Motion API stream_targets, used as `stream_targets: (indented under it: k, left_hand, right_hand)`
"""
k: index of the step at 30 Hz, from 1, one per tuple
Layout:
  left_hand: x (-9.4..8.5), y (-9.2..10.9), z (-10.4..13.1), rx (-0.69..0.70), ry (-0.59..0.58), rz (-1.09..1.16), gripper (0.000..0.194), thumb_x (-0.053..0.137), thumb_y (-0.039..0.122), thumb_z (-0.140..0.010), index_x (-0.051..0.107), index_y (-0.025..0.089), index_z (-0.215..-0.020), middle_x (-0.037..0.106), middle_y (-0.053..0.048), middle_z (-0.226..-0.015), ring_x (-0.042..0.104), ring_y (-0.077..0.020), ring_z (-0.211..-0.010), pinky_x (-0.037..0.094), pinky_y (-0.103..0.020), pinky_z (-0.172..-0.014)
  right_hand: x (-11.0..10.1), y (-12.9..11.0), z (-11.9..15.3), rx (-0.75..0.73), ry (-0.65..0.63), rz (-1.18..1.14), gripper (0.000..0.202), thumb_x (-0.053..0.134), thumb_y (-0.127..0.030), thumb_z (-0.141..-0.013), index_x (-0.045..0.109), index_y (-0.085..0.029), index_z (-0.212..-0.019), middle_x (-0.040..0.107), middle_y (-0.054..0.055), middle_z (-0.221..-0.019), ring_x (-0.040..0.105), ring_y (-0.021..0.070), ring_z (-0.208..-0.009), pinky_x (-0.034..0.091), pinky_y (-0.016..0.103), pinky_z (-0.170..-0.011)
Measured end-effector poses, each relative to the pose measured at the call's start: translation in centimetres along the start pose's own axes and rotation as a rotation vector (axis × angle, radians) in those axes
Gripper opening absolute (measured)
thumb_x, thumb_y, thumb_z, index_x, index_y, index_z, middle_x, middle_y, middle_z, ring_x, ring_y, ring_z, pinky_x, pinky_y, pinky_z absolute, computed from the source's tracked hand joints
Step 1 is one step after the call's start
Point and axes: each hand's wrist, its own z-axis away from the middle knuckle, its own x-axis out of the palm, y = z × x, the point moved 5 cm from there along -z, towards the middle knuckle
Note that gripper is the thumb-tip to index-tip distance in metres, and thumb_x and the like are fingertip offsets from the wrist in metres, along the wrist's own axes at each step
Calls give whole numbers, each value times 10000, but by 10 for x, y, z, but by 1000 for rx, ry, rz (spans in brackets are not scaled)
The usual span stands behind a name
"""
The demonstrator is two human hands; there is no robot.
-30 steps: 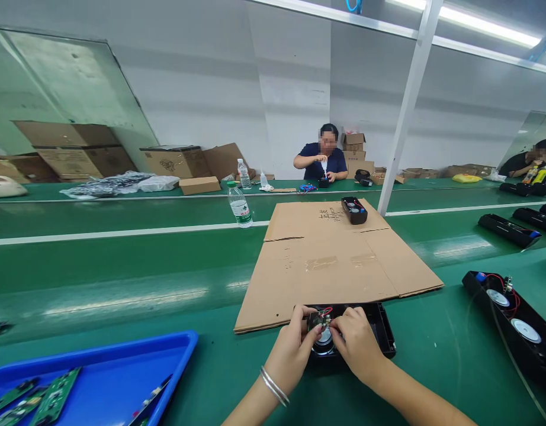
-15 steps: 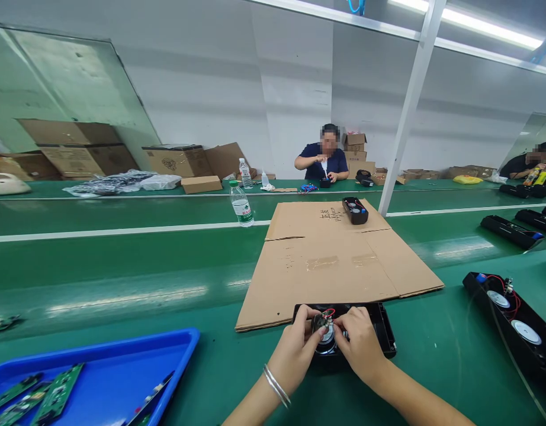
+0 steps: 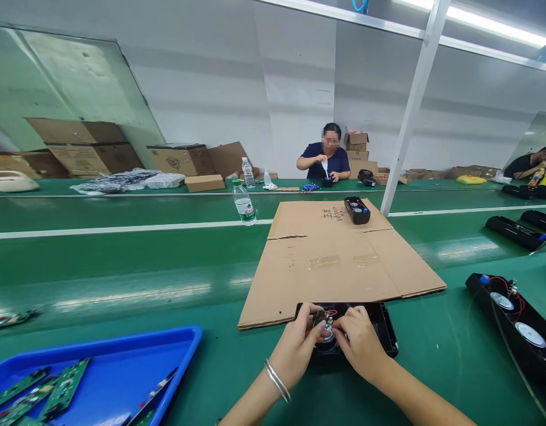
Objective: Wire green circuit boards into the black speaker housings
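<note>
A black speaker housing [image 3: 385, 331] lies in front of me, its open side up, at the near edge of the cardboard sheet. Inside it, a round speaker [image 3: 327, 346] shows partly under my fingers. My left hand [image 3: 297, 338] is closed, pinching a small circuit board [image 3: 320, 319] above the speaker, with red wires [image 3: 330, 312] beside it. Close against it, my right hand [image 3: 360, 338] is closed too, thumb and forefinger pinched at the board's right side. What those fingertips hold is hidden.
A blue tray [image 3: 122, 349] with several green circuit boards [image 3: 66, 387] stands at left. Under the work lies a flat cardboard sheet [image 3: 339, 278]. Another open speaker housing [image 3: 513, 319] is at right. A water bottle [image 3: 244, 204] stands beyond, and a co-worker [image 3: 325, 157] sits opposite.
My view has turned slightly left, so more of the circuit board at the left edge shows. Both hands stay at the same spot with little finger movement. The co-worker opposite has shifted their hands slightly.
</note>
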Motion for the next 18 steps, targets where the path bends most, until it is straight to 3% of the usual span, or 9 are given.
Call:
stream_targets:
  k: [4,7,10,13,18]
  left_hand:
    - [-2,5,1,51,2,-149,174,412,320,-803,430,204,-932,609,8,-603,616,-166,-612,497,-299,-629]
    - [-2,9,1,93,-22,-249,175,360,275,-817,439,200,-954,582,24,-539,569,-151,-545,457,-262,-584]
    - [-2,12,2,120,-30,-325,198,325,255,-825,450,196,-967,541,41,-493,535,-143,-511,416,-243,-552]
    - [0,12,4,124,-19,-367,218,316,253,-826,463,187,-972,484,63,-444,498,-134,-464,381,-230,-520]
    - [4,6,2,73,6,-335,219,313,260,-823,474,178,-948,395,93,-377,418,-122,-378,332,-214,-440]
  right_hand:
    - [1,3,2,55,-2,9,186,411,-132,-837,496,-178,-679,544,16,-626,446,159,-614,341,306,-637]
    - [3,9,3,187,-37,-26,44,470,-141,-814,502,-172,-818,565,22,-665,477,179,-664,374,299,-638]
    - [4,13,2,287,-119,-59,217,502,-143,-800,478,-167,-1014,584,19,-701,496,194,-733,401,294,-664]
    - [6,10,2,237,-194,15,159,468,-177,-826,520,-194,-975,594,33,-771,487,197,-729,398,312,-672]
    - [8,4,5,184,-175,128,158,392,-148,-837,539,-160,-897,580,67,-782,483,200,-707,391,347,-683]
